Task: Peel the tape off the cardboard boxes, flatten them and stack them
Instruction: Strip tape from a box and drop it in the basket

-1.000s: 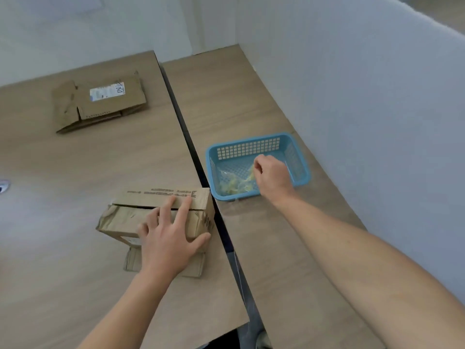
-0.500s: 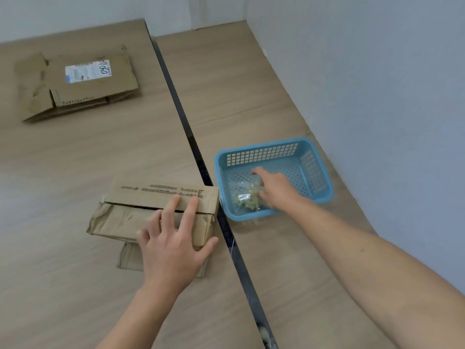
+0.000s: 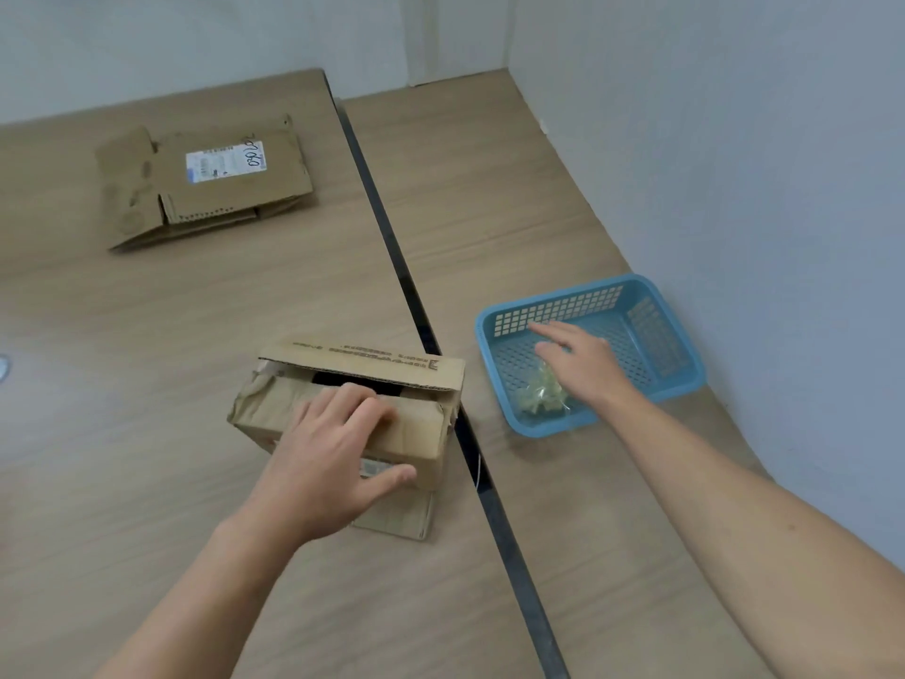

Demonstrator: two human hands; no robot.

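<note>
Head view: tape (image 3: pixel 541 398) had been dropped into the basket (image 3: pixel 552 428); right hand (image 3: pixel 583 360) was spread. Box (image 3: pixel 274 409) was gripped by left hand (image 3: pixel 328 453); flattening judged next.

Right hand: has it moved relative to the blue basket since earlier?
Yes. The right hand went from the near rim of the blue basket farther in, toward its far wall.

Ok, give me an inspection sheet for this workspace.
Surface: two wooden tables, dark gap between.
Job's things: cardboard box with top flap ajar, near the gap; flattened boxes far left; tape wad in blue basket.
Clutter: small grey item at left edge, cut off.
Hands: left hand grips the cardboard box; right hand open above the blue basket, empty.
Cables: thin strand at the gap, kind unclear.
Surroundings: pale walls behind and right.
</note>
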